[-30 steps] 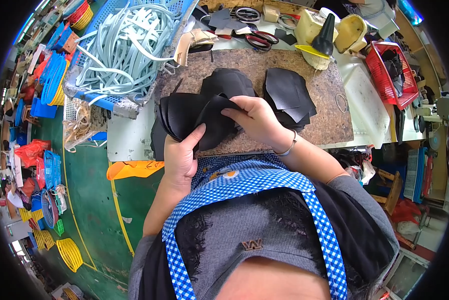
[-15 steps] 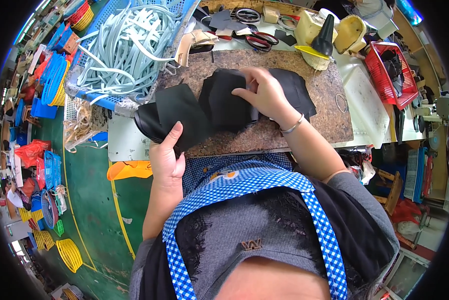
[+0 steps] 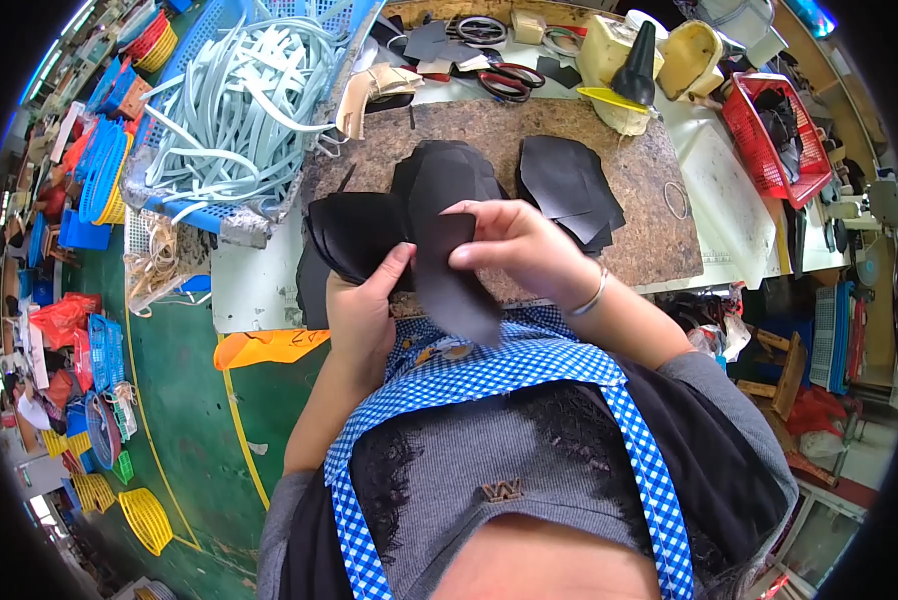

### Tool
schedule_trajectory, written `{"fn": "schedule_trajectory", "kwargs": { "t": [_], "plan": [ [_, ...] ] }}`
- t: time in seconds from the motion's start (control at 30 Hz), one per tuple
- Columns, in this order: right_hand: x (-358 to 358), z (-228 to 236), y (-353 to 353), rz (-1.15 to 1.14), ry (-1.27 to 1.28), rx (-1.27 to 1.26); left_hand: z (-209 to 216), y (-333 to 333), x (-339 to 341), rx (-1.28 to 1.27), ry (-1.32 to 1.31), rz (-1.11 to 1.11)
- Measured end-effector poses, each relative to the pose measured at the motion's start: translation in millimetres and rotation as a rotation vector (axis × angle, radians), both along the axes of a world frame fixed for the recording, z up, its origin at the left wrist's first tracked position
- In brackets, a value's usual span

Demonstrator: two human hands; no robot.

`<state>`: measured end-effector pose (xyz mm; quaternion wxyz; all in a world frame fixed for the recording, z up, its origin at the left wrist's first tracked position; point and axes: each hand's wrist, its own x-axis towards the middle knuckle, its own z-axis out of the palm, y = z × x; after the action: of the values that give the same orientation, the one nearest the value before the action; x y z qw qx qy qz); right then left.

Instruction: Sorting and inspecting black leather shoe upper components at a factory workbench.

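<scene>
My left hand (image 3: 365, 315) grips a bundle of black leather-like pieces (image 3: 354, 232), its thumb pressed on top. Between the thumb and fingers of my right hand (image 3: 529, 250) is a single black piece (image 3: 449, 270), its lower end blurred and hanging toward my apron. Behind it, a stack of black pieces (image 3: 447, 165) lies on the speckled board (image 3: 659, 235). To the right, a second stack of black pieces (image 3: 569, 190) is fanned on the same board.
A blue basket (image 3: 184, 75) of pale blue strips (image 3: 244, 115) stands at the left. Along the back lie red-handled scissors (image 3: 511, 82), and a black cone (image 3: 637, 68) rests by a yellow container (image 3: 606, 45). A red basket (image 3: 739, 130) sits at the right.
My right hand has come off the middle stack toward me with a black piece. My left hand has shifted slightly right, and its bundle now lies nearer the right hand.
</scene>
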<state>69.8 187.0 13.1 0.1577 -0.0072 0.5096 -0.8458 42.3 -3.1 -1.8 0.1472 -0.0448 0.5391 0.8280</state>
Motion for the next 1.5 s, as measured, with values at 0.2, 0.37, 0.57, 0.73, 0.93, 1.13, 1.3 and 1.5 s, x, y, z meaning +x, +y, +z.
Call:
{"fn": "schedule_trajectory", "kwargs": {
  "t": [0.2, 0.37, 0.57, 0.73, 0.93, 1.13, 1.3, 1.5],
  "plan": [
    [0.4, -24.3, -17.0, -0.27, 0.001, 0.107, -13.9, 15.4, 9.7, 0.054, -0.018, -0.142],
    [-6.7, -21.1, 4.5, -0.418, 0.067, 0.217, 3.8, 14.3, 3.9, 0.248, -0.144, -0.052],
    [-7.1, -32.7, 2.6, -0.406, 0.024, 0.02, -8.2, 9.6, 1.5, 0.134, 0.022, -0.028],
    [-2.0, -22.9, 12.2, -0.297, -0.121, -0.026, -5.7, 5.4, -0.4, 0.153, 0.005, 0.005],
    [6.8, -2.4, 22.8, -0.132, -0.072, -0.261, -11.9, 1.2, -7.9, 0.073, 0.051, 0.086],
    [-0.4, -23.0, 11.2, -0.273, 0.009, -0.135, -3.2, 14.9, 5.4, 0.165, -0.087, -0.056],
    [6.2, -8.4, 11.6, -0.017, 0.112, -0.004, -13.7, 8.7, 0.1, 0.114, 0.018, -0.121],
    [4.3, -20.6, -5.3, -0.204, 0.003, 0.237, -11.6, 18.1, 5.1, 0.169, 0.016, -0.17]
  ]
}}
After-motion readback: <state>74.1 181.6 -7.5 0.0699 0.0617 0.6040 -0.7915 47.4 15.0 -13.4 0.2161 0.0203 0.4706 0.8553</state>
